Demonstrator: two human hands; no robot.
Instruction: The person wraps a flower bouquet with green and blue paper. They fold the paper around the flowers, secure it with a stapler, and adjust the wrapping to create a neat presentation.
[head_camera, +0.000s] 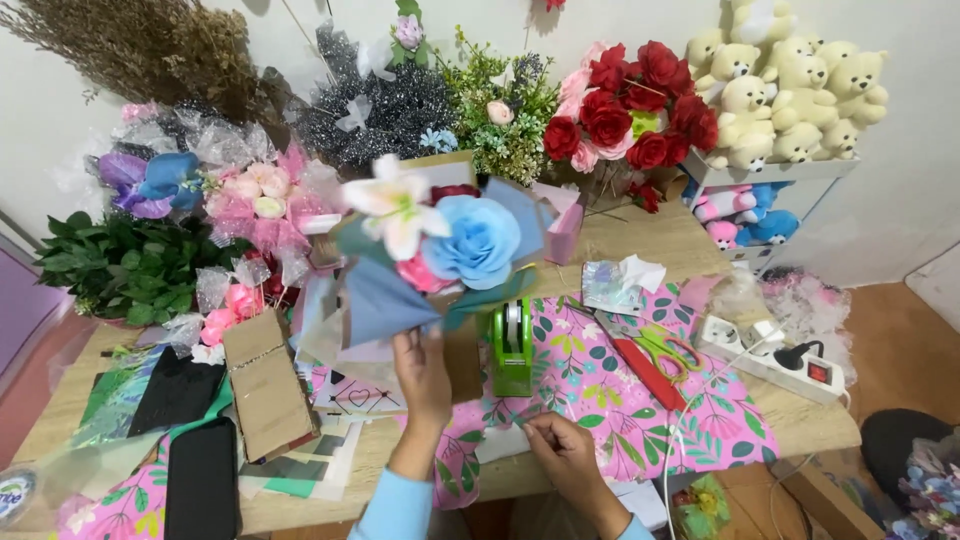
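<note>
Left hand: While its fingers stay hidden behind the wrapping, the left hand (422, 372) is clamped round the lower stem end of a small paper-wrapped bouquet with a blue fabric rose, a white lily and a pink bloom (440, 255), holding it upright near the centre of the view.
Right hand: the right hand (562, 450), at 5 o'clock from the bouquet, has thumb and fingertips pinched together on a short strip of clear tape (520, 418).
Bouquet: its blooms fan out at 12 o'clock from the left hand; grey-blue and beige wrapping sheets flare around them.
Tape dispenser: a green plastic tape dispenser with a white roll (512, 348) stands just beside the left hand at 3 o'clock, at 12 o'clock from the right hand.
Work surface: a pink floral-print wrapping sheet (600, 390) lies over a pale wooden table (660, 240).
Scissors: green-handled scissors (668, 350) and a red craft knife (648, 373) lie at 2 o'clock from the right hand.
Power strip: a white power strip with a black plug (790, 362) sits at 3 o'clock, near the table edge.
Cardboard: a brown cardboard piece (265, 385) lies at 9 o'clock from the left hand.
Background: red artificial roses (640, 120) and cream plush bears (790, 85) stand at 1 o'clock.
</note>
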